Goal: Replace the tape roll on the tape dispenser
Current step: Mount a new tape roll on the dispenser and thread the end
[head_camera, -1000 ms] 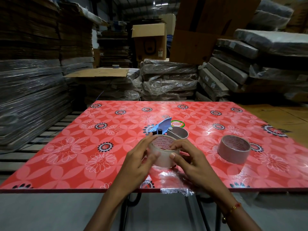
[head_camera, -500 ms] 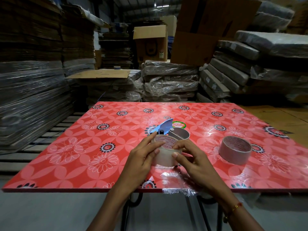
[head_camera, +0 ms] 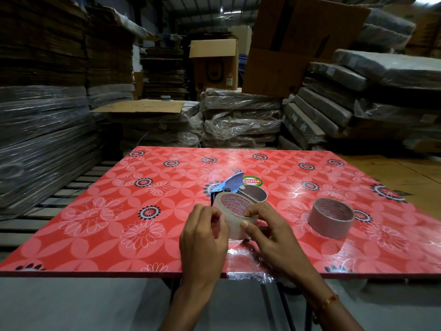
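The left hand [head_camera: 204,237] and the right hand [head_camera: 267,231] both grip a clear tape roll [head_camera: 235,215], held tilted between them just above the near edge of the red flowered table [head_camera: 119,211]. The left fingers curl round the roll's left side; the right thumb and fingers pinch its right rim. Just behind the roll stands the blue tape dispenser [head_camera: 229,185], with a brown roll on it. To the roll's right, well apart, another brown tape roll [head_camera: 331,217] lies flat.

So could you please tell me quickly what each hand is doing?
Left hand: closed on the tape roll.
Right hand: closed on the same roll.
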